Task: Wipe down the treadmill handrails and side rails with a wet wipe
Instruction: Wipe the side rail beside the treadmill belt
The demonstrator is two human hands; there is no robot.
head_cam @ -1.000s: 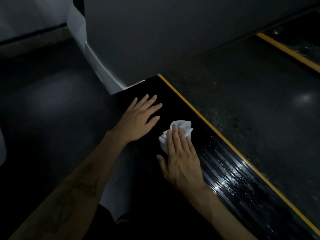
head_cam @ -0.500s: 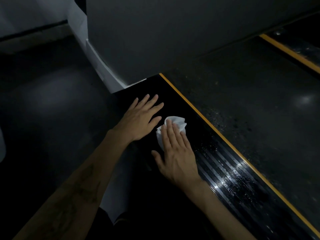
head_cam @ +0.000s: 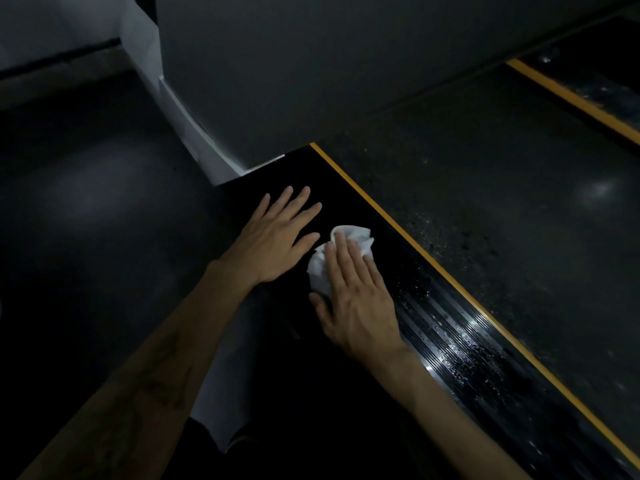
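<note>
A black side rail [head_cam: 460, 344] with ribbed grooves and a yellow edge strip runs from the centre to the lower right. A crumpled white wet wipe [head_cam: 349, 244] lies on it near its far end. My right hand [head_cam: 356, 292] presses flat on the wipe with straight fingers. Just left of the wipe, my left hand [head_cam: 277, 237] rests flat on the same rail, its fingers spread. Wet streaks shine on the grooves behind my right hand.
The dark treadmill belt [head_cam: 502, 188] lies right of the yellow strip. The grey motor cover [head_cam: 311, 71] rises at the rail's far end. A second yellow-edged side rail [head_cam: 588, 95] shows at the top right. Dark floor [head_cam: 86, 202] spreads to the left.
My right hand has slid the wipe up the rail, toward the motor cover and closer to my left hand. My left hand has stayed in place.
</note>
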